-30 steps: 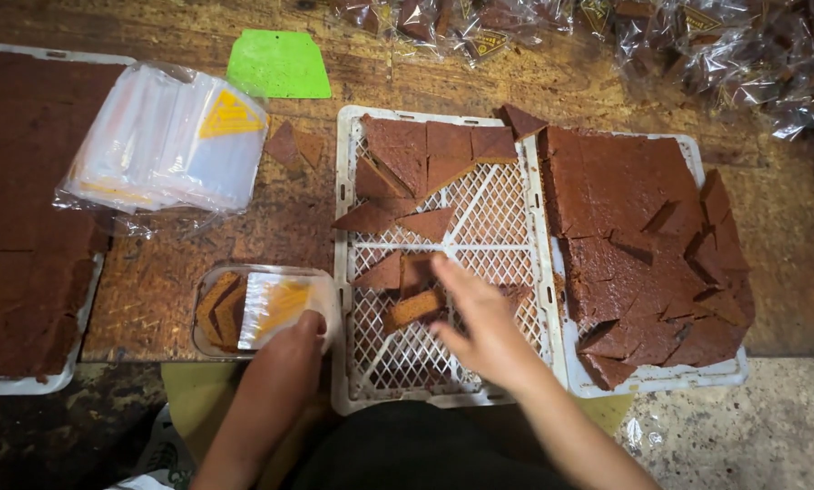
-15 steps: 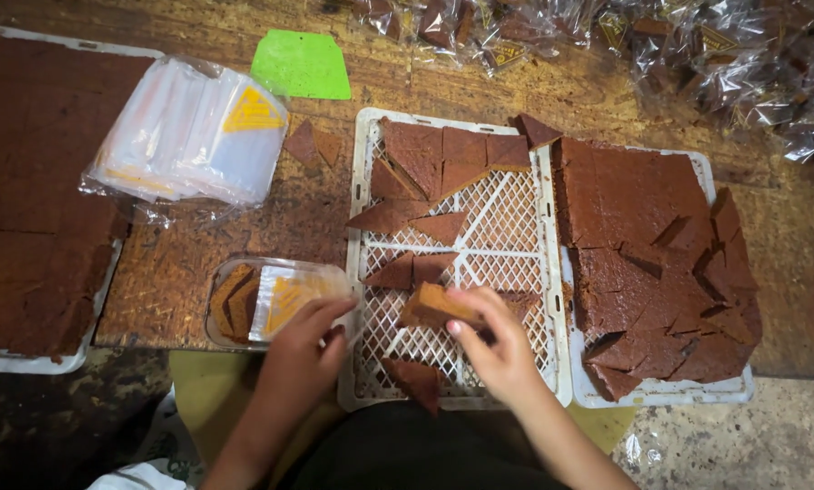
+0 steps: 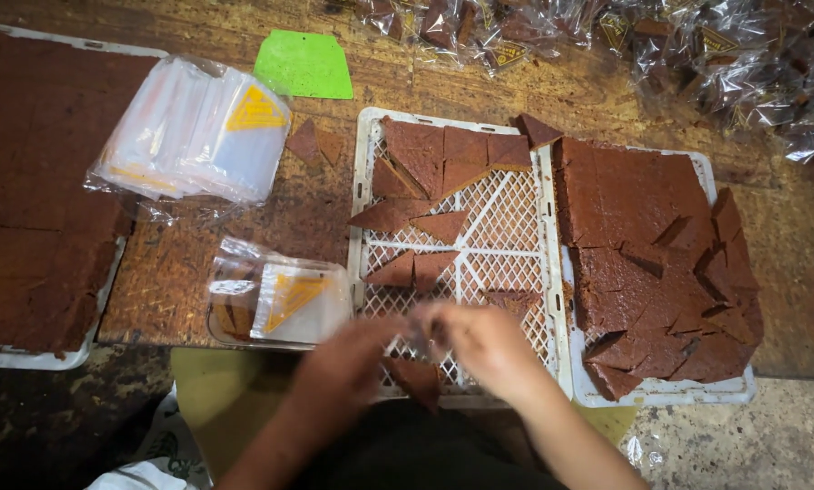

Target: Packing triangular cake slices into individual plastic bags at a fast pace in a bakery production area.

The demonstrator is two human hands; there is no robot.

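Two hands, the left hand (image 3: 348,367) and the right hand (image 3: 484,349), meet over one white lattice tray (image 3: 507,240) on the table (image 3: 198,245). About a dozen brown triangular pieces (image 3: 443,224) lie on that tray; an exact count is not possible where they overlap. Two more trays carry brown slabs: one at right (image 3: 647,392), one at left (image 3: 26,356). One green scraper (image 3: 304,65), one stack of clear bags (image 3: 194,132) and one small plastic tub (image 3: 275,304) complete the count.

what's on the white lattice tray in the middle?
On the white plastic lattice tray: brown triangular cake slices, mostly at its far end, bare mesh mid-tray. The blurred left hand and right hand cover the near edge.
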